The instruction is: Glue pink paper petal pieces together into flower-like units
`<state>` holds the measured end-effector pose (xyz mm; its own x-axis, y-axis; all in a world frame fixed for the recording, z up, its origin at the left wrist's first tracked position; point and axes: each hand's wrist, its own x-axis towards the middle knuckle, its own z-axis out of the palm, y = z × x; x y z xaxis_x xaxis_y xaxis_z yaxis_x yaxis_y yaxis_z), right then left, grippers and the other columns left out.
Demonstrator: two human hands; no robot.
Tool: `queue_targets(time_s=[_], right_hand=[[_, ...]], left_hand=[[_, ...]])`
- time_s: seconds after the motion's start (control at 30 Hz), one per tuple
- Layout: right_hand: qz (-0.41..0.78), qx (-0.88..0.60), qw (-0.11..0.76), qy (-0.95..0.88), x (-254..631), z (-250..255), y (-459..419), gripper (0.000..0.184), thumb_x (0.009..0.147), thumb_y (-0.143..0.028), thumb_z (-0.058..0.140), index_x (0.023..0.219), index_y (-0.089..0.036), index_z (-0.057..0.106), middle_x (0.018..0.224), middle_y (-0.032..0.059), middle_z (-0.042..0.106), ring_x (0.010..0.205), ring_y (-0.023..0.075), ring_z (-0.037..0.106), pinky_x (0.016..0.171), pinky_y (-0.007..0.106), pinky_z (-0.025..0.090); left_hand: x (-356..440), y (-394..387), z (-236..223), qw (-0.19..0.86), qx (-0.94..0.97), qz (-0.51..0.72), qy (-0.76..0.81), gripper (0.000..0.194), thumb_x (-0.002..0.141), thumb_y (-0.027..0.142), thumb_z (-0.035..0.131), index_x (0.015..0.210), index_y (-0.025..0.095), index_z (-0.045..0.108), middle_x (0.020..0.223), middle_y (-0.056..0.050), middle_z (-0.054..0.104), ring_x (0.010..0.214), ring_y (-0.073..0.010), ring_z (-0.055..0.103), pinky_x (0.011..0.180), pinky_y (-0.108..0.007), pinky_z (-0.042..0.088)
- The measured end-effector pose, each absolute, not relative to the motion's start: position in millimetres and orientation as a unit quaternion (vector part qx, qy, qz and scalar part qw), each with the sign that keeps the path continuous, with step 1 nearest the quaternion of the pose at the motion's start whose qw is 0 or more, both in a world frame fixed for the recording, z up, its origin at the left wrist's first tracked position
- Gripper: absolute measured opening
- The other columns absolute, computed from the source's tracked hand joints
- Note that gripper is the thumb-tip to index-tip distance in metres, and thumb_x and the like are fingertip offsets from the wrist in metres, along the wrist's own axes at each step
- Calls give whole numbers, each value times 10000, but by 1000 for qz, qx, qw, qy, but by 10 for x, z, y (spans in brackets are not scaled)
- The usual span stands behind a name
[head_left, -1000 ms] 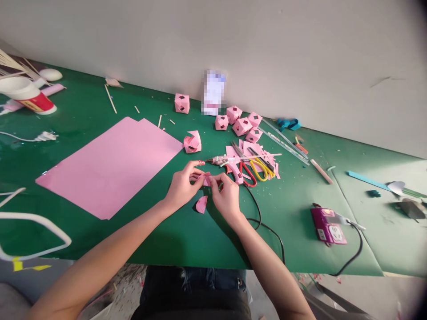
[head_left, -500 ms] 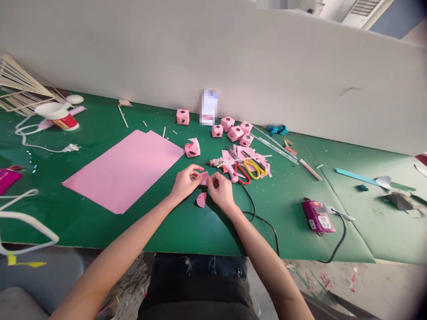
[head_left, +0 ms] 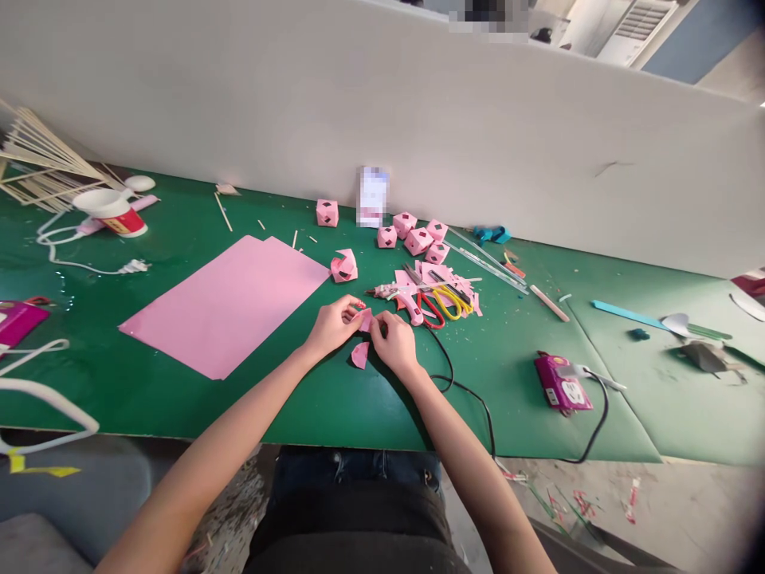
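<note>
Between my two hands is a small piece of pink paper [head_left: 366,320]. My left hand [head_left: 335,325] pinches its left side, and my right hand [head_left: 392,338] has its fingers closed at the right edge. Just below on the table lies a rounded pink paper piece [head_left: 359,355]. Beyond my left hand sits a partly folded pink paper box [head_left: 343,266] with raised flaps. A pink glue gun [head_left: 409,304] lies beyond my right hand, beside red-handled scissors [head_left: 431,312] and yellow-handled scissors [head_left: 452,303] on pink paper scraps [head_left: 469,285].
Large pink paper sheets [head_left: 227,307] lie at left. Several finished pink boxes [head_left: 419,239] stand by the wall near a phone [head_left: 372,196]. A paper cup [head_left: 119,215] is at far left. A purple power strip [head_left: 562,384] and black cable [head_left: 491,422] lie at right.
The camera view has shifted slightly. Both hands stay at the same spot, holding the small pink paper, with only slight finger movement.
</note>
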<state>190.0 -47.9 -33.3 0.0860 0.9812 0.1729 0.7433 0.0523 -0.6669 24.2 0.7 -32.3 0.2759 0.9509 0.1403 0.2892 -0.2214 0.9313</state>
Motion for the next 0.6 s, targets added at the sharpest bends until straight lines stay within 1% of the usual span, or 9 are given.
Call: queue_targets(time_s=[0.23,0.47,0.6], right_hand=[[192,-667,309,-650,1890,-320,-494,185,980,-305,609,815,-225,632,780,20,699,745,184,625,673,272,392],[197,-661,312,-653,1907,-317,-493,186,1007,-293,573,881,-213,685,809,37,708,735,190,614,678,288,399],[200,-658,321,-651,1915,-321,-490,211,1017,-301,565,869,-216,689,822,42,714,731,193,612,679,294,406]], left_hand=[[240,6,-329,422,681,389,454,222,849,356,703,1014,208,691,821,-40,803,724,-199,774,699,-303,628],[242,11,-369,423,680,395,450,218,853,346,710,1019,207,693,819,-37,802,729,-198,778,699,-299,634],[243,14,-370,423,678,401,448,215,855,334,713,1028,209,688,835,-37,805,738,-196,783,703,-297,642]])
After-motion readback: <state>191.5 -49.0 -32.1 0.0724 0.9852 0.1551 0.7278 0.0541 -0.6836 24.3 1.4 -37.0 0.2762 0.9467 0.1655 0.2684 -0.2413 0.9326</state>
